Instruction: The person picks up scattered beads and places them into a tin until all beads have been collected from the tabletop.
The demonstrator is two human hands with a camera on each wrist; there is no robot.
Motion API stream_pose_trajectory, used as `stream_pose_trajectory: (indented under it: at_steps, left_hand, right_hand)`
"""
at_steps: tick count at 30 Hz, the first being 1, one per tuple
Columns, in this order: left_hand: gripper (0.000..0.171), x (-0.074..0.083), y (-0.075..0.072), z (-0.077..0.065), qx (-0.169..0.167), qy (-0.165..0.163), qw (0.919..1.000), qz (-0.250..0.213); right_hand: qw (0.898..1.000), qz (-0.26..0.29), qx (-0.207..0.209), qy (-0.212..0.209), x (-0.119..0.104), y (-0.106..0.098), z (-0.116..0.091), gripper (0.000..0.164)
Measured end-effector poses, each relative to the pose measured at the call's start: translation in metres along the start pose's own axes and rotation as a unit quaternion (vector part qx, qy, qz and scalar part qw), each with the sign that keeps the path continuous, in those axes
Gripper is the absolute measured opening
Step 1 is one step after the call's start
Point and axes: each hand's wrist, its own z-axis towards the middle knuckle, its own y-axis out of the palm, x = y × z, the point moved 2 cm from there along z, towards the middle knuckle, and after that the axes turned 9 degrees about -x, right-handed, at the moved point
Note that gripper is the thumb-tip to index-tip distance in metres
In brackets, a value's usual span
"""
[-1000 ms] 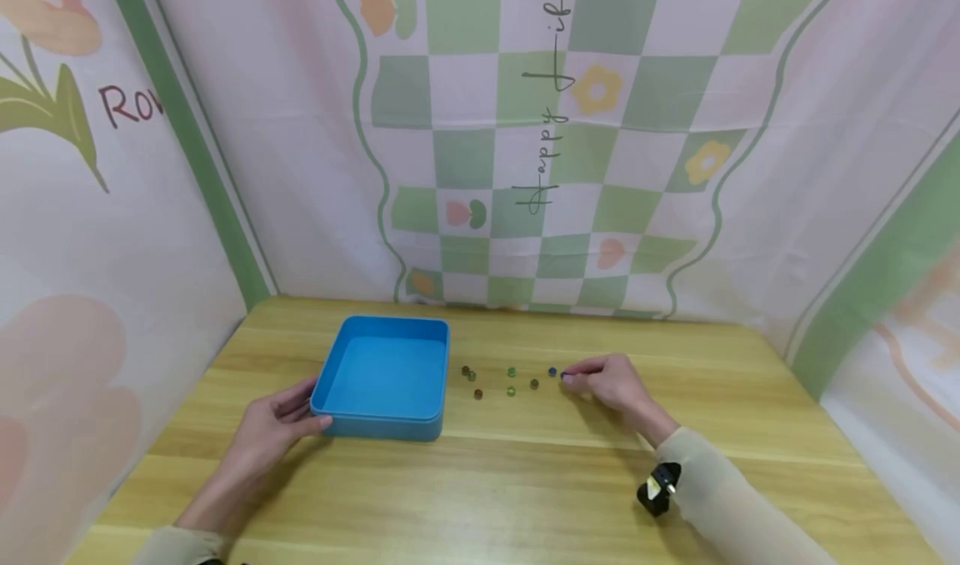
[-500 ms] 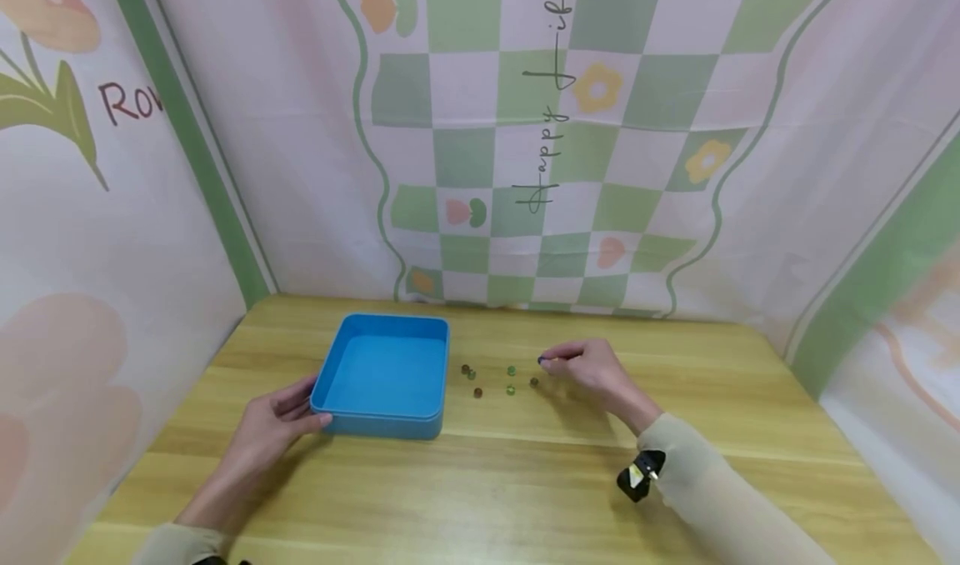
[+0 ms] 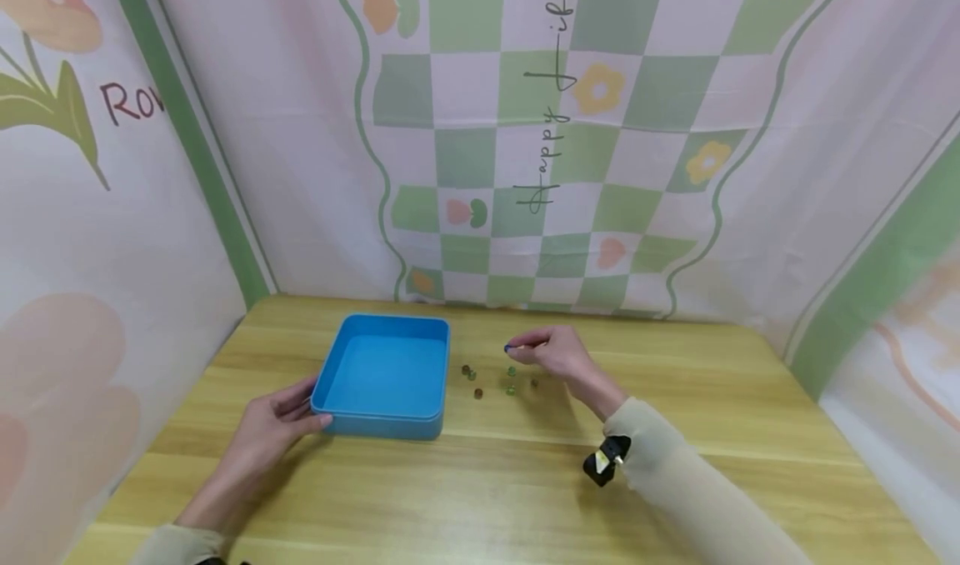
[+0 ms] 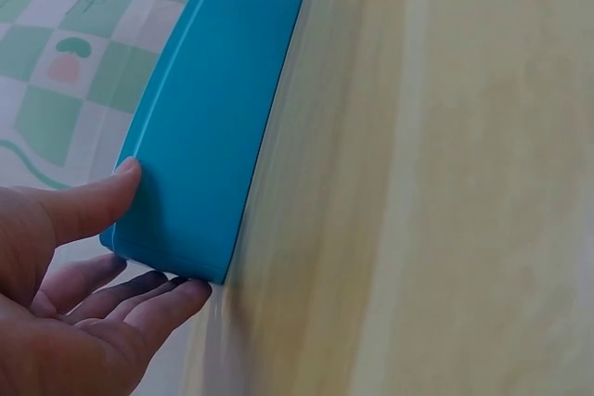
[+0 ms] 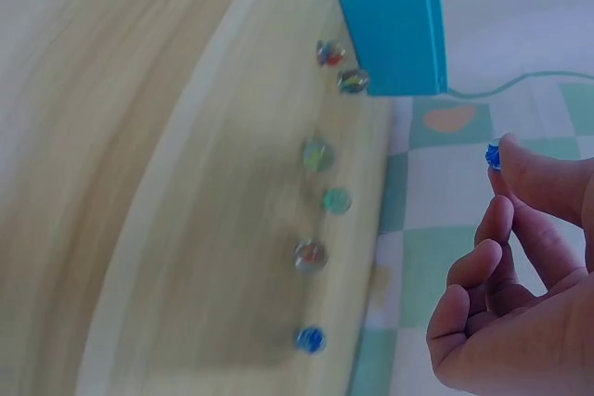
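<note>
A square blue plastic box [image 3: 386, 427], open at the top, stands on the table left of centre. My left hand [image 3: 262, 436] grips its near left corner, thumb against the front wall and fingers at the left side, as the left wrist view shows. My right hand [image 3: 562, 357] pinches a blue glass marble [image 5: 494, 155] between thumb and index finger, raised above the table to the right of the box. Below it lie several loose marbles, among them a brown one [image 3: 478, 393], a green one [image 3: 512, 372] and a second blue marble [image 5: 311, 338], which my right hand hides in the head view.
The wooden table [image 3: 480, 498] reaches back to a patterned cloth [image 3: 525, 157] hanging behind it. Another cloth [image 3: 67, 240] hangs along the left side. A small black device [image 3: 606, 461] sits on my right wrist.
My right hand has picked up a blue marble from the table and carried it up and leftward toward the box. My left hand and the box have stayed put.
</note>
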Motion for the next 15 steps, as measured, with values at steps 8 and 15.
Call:
stream_pose_trajectory:
  at_steps: [8,15]
  left_hand:
    - [0.081,0.001,0.001,-0.002,0.002,0.002,1.0000,-0.009]
    - [0.086,0.004,0.003,-0.001,-0.001,0.004,1.0000,-0.009]
  right_hand:
    - [1.000,0.009,-0.009,-0.023,-0.016,0.015,0.008,0.021]
    - [0.999,0.001,-0.023,-0.037,-0.030,0.029,0.015,0.016]
